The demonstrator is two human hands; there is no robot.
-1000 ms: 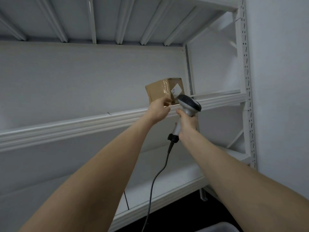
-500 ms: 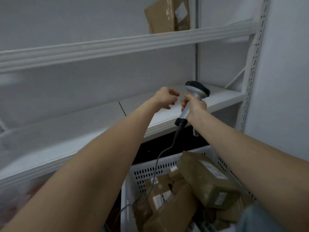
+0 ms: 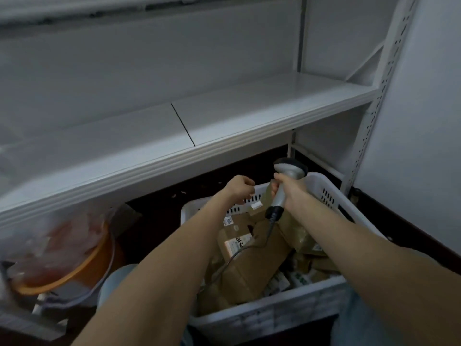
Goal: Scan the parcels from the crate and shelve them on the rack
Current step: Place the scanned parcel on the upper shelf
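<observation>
Parcels (image 3: pixel 254 275) in crate (image 3: pixel 274 313) below left hand (image 3: pixel 239 189)

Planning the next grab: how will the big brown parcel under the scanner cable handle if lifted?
Likely stiff: the big brown parcel shows boxy edges. It lies tilted in the crate, so neighbours may shift. The scanner cable draped across it could snag.

Dim, soft light; left edge motion-blurred, corners wide-angle bent.
</observation>
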